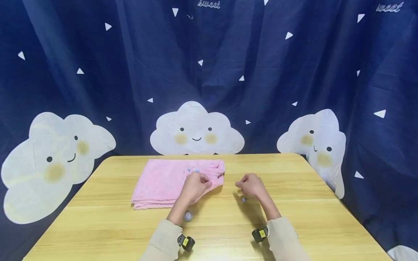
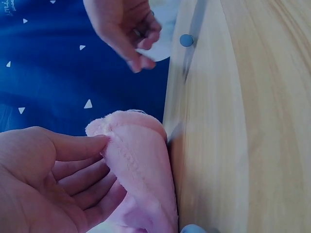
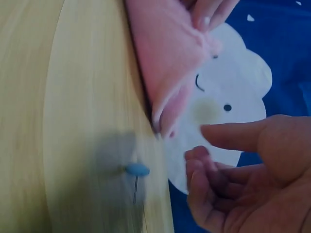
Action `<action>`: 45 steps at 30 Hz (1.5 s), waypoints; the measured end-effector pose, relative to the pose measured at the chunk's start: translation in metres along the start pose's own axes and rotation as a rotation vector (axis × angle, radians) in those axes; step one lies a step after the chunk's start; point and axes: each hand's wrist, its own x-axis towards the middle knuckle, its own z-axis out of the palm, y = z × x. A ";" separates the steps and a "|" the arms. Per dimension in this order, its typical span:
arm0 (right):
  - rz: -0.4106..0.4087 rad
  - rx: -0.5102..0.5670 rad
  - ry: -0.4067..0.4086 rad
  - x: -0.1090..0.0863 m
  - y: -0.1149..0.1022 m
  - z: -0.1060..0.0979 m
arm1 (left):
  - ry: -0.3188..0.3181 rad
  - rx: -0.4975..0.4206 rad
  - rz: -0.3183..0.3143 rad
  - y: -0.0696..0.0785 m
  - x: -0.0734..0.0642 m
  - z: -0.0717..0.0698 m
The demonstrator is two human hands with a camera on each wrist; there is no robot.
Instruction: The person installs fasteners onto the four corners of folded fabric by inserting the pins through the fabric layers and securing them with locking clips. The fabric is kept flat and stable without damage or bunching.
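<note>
A folded pink towel [image 1: 163, 181] lies on the table. My left hand [image 1: 195, 185] pinches its right-hand edge between thumb and fingertips, lifting it a little, as the pinch [image 2: 53, 174] shows in the left wrist view. Small light-blue pieces [image 1: 196, 169] sit on the towel just beyond that hand. To the right, my right hand [image 1: 253, 185] hovers over the table, fingers loosely bent, a gap between thumb and fingers and nothing visible in it. Below it is a small blue-headed piece [image 3: 137, 169] with a thin dark shaft, like a pin.
A small round greyish object [image 1: 188, 215] stands on the wooden table [image 1: 107, 232] beside the left forearm. Behind the table's far edge hangs a dark blue curtain [image 1: 137, 72] with white clouds and triangles.
</note>
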 end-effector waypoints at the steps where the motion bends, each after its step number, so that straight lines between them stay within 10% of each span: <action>1: 0.007 -0.054 -0.020 0.000 0.002 -0.001 | 0.003 0.003 0.000 0.000 0.000 0.000; 9: 0.102 -0.256 -0.119 -0.002 0.017 0.000 | 0.000 0.012 0.007 0.001 -0.001 -0.001; 26: 0.082 -0.214 -0.125 -0.003 0.016 0.002 | 0.000 0.007 0.010 -0.002 0.001 0.000; 36: -0.100 0.147 -0.130 0.001 0.001 0.020 | 0.001 -0.020 0.003 -0.004 0.001 0.000; 45: -0.061 0.510 -0.237 -0.002 -0.012 0.043 | 0.000 -0.040 0.020 -0.002 0.001 -0.002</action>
